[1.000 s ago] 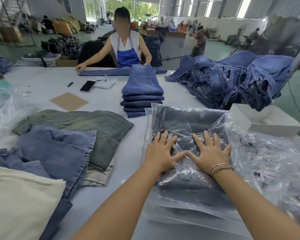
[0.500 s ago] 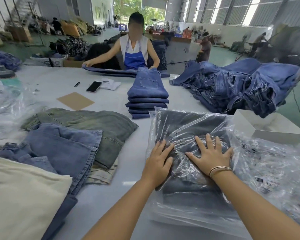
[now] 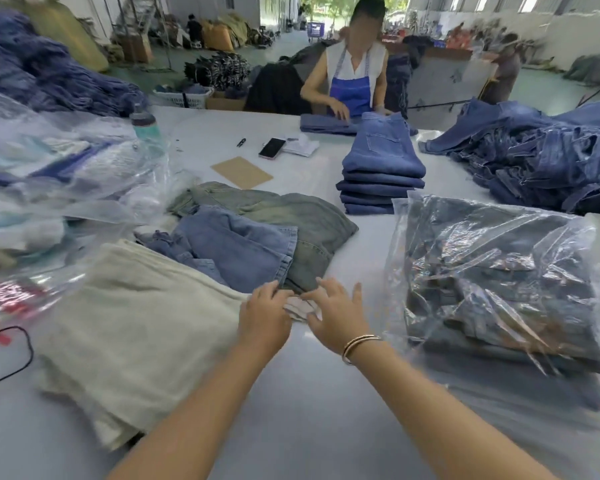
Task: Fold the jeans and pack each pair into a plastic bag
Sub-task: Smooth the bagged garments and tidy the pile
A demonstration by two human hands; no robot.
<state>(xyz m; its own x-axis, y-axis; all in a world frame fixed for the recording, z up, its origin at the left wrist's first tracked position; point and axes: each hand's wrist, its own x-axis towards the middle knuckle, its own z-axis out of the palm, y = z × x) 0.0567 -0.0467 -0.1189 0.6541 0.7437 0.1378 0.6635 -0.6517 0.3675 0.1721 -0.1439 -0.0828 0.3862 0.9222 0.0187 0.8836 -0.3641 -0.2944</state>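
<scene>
Hands, left (image 3: 264, 311) pinching and right (image 3: 336, 315) spread loose, meet at the near corner of the olive jeans (image 3: 291, 216), which stretch away up-left on the surface (image 3: 309, 427), with the bagged pair (image 3: 499, 282) to the right

- Both hands at the near edge of the loose jeans: left hand (image 3: 264, 315) curls on a pale fabric edge, right hand (image 3: 336, 315) spread, fingers touching the same spot.
- Bangles (image 3: 359, 342) on the right wrist.
- Green jeans (image 3: 291, 216) lie under light blue jeans (image 3: 236, 244); cream cloth (image 3: 136, 327) lies just left of them.
- Bagged jeans (image 3: 499, 282) sit to the right, apart from the hands, plastic crinkled.
- Folded stack (image 3: 381, 168) stands further back, centre.
- Unfolded heap (image 3: 534, 157) lies far right.
- Cardboard (image 3: 241, 172), phone (image 3: 272, 148) and bottle (image 3: 144, 123) on the table (image 3: 309, 427).
- Worker (image 3: 352, 74) opposite, hands on denim.
- Plastic bags (image 3: 49, 174) piled left.
</scene>
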